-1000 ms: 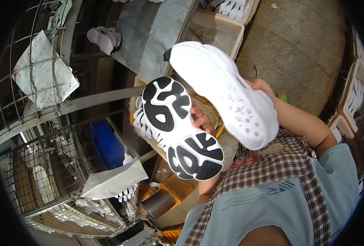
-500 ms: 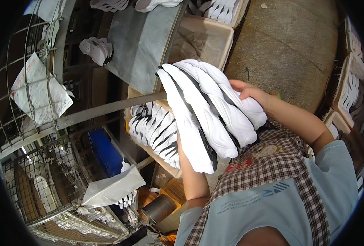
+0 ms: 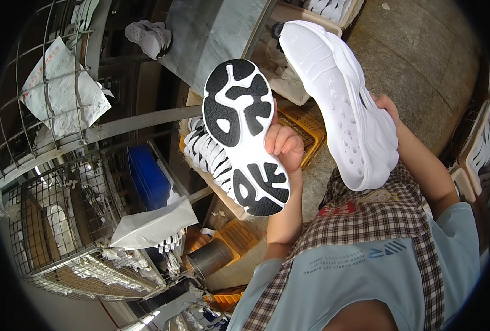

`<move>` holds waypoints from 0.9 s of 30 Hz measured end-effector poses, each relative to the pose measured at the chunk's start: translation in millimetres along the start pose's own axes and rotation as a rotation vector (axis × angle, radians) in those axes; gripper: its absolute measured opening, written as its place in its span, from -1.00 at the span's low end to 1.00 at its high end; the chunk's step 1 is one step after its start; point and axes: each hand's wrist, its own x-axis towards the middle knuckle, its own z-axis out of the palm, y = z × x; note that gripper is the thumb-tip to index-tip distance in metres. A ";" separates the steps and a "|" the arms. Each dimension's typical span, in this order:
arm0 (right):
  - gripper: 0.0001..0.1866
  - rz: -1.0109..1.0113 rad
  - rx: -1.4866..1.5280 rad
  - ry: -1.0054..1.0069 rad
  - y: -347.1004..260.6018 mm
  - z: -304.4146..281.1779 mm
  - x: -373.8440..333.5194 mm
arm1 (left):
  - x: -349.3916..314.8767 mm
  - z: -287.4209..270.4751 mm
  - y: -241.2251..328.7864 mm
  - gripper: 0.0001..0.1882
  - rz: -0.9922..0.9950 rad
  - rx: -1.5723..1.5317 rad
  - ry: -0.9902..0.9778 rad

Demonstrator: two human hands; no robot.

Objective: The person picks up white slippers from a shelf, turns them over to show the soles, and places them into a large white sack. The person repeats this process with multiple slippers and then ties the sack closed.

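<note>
My left hand (image 3: 286, 144) grips a white shoe sole (image 3: 236, 138) by its narrow middle, with the sole's black-patterned tread facing me. On the right, my right hand (image 3: 387, 107) holds a small stack of white soles (image 3: 333, 94) by the far side. The front one shows its inner face, dotted with small holes in the heel half. More wavy white edges show behind it, though how many soles lie there I cannot tell. Most of my right fingers are hidden behind the stack. The two hands and their soles are apart.
Behind my left hand stands a bin of white and black soles (image 3: 206, 151). A grey metal table (image 3: 214, 33) is beyond, with soles (image 3: 148, 38) at its left edge. Wire mesh racks (image 3: 62, 220) line the left. Orange crates (image 3: 236, 243) and more bins (image 3: 477, 140) stand around.
The stack held between both hands has been parted. My left hand has one sole turned tread toward me; my right hand has swung the others up and right, inner face showing.
</note>
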 end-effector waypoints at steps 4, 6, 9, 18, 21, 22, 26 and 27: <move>-0.23 -0.034 -0.079 0.067 -8.6 -2.4 -0.8 | 7.9 -4.4 -0.8 -0.36 0.005 -0.006 -0.002; -0.22 -0.049 -0.094 0.093 -13.0 -2.9 -0.1 | 13.7 -6.8 -2.1 -0.39 -0.004 0.013 -0.011; -0.23 -0.060 -0.056 0.112 -21.5 -2.8 0.3 | 25.4 -10.2 -6.1 -0.42 -0.012 0.008 0.002; -0.24 -0.051 -0.030 0.089 -53.5 -2.5 7.8 | 52.9 -23.2 -15.1 -0.44 0.002 0.005 0.048; -0.23 -0.034 -0.054 0.067 -66.6 0.6 12.5 | 65.8 -19.9 -21.4 -0.53 0.022 0.272 0.118; -0.18 -0.041 -0.149 0.094 -72.6 1.0 15.1 | 71.8 -16.8 -24.6 -0.56 -0.046 0.464 0.297; -0.14 -0.035 -0.255 0.160 -84.1 -1.1 21.0 | 99.2 -5.6 -51.3 -0.27 -0.070 1.179 0.730; -0.14 -0.015 -0.231 0.212 -88.0 -2.7 19.8 | 107.9 -3.0 -55.5 -0.32 -0.093 1.245 0.631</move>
